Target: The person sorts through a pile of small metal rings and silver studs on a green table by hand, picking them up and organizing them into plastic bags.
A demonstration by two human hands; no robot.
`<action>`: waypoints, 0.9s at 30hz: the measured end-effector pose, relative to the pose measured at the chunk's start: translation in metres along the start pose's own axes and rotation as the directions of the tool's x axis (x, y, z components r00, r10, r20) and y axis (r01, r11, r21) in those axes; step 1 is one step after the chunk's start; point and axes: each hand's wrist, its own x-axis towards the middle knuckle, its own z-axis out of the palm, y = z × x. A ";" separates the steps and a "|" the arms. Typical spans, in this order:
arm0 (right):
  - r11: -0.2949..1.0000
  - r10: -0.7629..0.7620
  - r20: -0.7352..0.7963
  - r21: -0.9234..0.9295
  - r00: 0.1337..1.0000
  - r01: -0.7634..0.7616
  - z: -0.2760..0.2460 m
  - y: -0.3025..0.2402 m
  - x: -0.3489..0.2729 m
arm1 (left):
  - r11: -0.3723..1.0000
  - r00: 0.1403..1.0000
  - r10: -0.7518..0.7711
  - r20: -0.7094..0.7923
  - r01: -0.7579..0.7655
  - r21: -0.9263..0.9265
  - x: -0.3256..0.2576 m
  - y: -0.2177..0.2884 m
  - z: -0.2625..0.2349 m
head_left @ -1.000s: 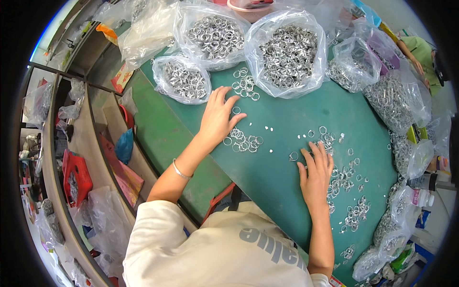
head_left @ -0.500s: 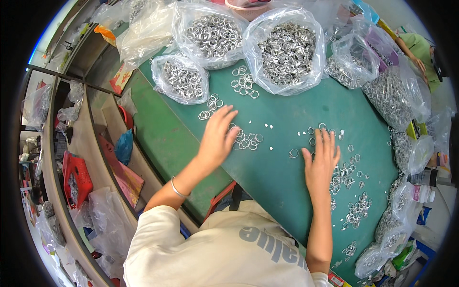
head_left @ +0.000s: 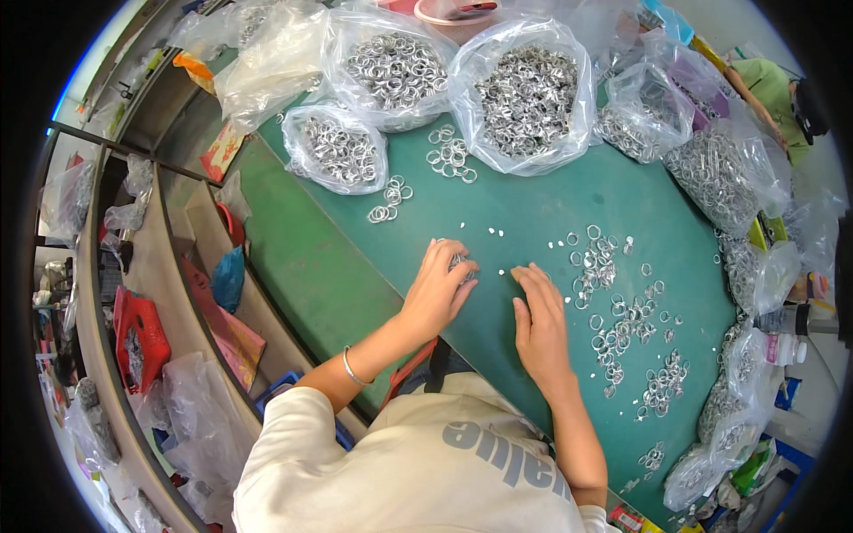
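Note:
My left hand [head_left: 434,298], with a bangle on its wrist, curls round a small bunch of silver rings [head_left: 458,264] on the green tabletop. Part of the bunch is hidden under the fingers. To its right, my right hand [head_left: 540,336] rests low over the table with fingers stretched forward and thumb apart. Nothing shows in its grasp. Beyond its fingertips lie small white bits [head_left: 500,273]. A scatter of loose rings [head_left: 597,262] spreads to the right of that hand, with more rings [head_left: 631,324] nearer me.
Clear bags of rings [head_left: 526,98] line the back, with a smaller bag [head_left: 338,151] at left. Small ring piles [head_left: 451,155] lie before them. More bags [head_left: 711,164] edge the right side. Shelves with a red basket [head_left: 142,342] stand left. Another person's arm [head_left: 755,102] shows far right.
My left hand has come down right and closed on the rings that lay beside it. My right hand has moved left and nearer me, uncovering the rings that were under it.

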 end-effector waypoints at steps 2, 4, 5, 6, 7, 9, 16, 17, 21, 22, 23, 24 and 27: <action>0.991 0.022 0.005 0.130 1.000 -0.023 0.009 -0.008 0.002 | 0.998 0.998 -0.001 -0.069 -0.004 -0.066 -0.003 0.010 -0.011; 0.970 -0.006 0.028 0.244 1.000 -0.001 0.023 -0.015 0.010 | 0.988 0.954 -0.055 -0.296 0.008 -0.156 -0.013 0.014 -0.016; 0.975 -0.072 0.037 0.215 0.997 0.062 0.031 -0.019 0.018 | 0.977 0.872 -0.110 -0.477 0.005 -0.215 -0.020 0.012 -0.015; 0.974 -0.137 0.048 0.186 0.989 0.126 0.038 -0.023 0.026 | 0.945 0.718 -0.224 -0.659 -0.006 -0.328 -0.026 0.007 -0.005; 0.970 -0.197 0.058 0.159 0.979 0.186 0.046 -0.025 0.033 | 0.887 0.575 -0.354 -0.738 -0.043 -0.459 -0.029 0.009 0.003; 0.959 -0.282 0.099 0.015 0.954 0.282 0.062 -0.027 0.041 | 0.818 0.418 -0.494 -0.763 -0.073 -0.570 -0.034 0.008 0.020; 0.961 -0.233 0.031 0.163 0.972 0.225 0.104 -0.031 0.023 | 0.537 0.342 -0.717 -0.608 -0.285 -0.794 -0.026 0.016 0.035; 0.938 -0.223 0.057 0.284 0.973 0.198 0.109 -0.042 0.018 | 0.570 0.378 -0.700 -0.606 -0.217 -0.793 -0.038 0.012 0.041; 0.801 -0.177 0.154 0.596 0.972 0.052 0.122 -0.059 0.011 | 0.393 0.336 -0.776 -0.534 -0.404 -0.826 -0.040 0.028 0.030; 0.730 -0.124 0.192 0.682 0.973 -0.042 0.118 -0.058 0.011 | 0.448 0.340 -0.760 -0.554 -0.344 -0.825 -0.041 0.030 0.024; 0.643 -0.075 0.240 0.753 0.968 -0.137 0.116 -0.056 0.012 | 0.502 0.342 -0.744 -0.574 -0.281 -0.818 -0.039 0.031 0.018; 0.505 -0.052 0.298 0.831 0.953 -0.232 0.119 -0.052 0.014 | 0.435 0.324 -0.776 -0.541 -0.345 -0.831 -0.033 0.035 0.012; 0.286 -0.025 0.189 0.942 0.982 -0.174 0.107 -0.086 0.045 | 0.358 0.492 -0.741 -0.456 -0.285 -0.889 -0.012 0.026 -0.027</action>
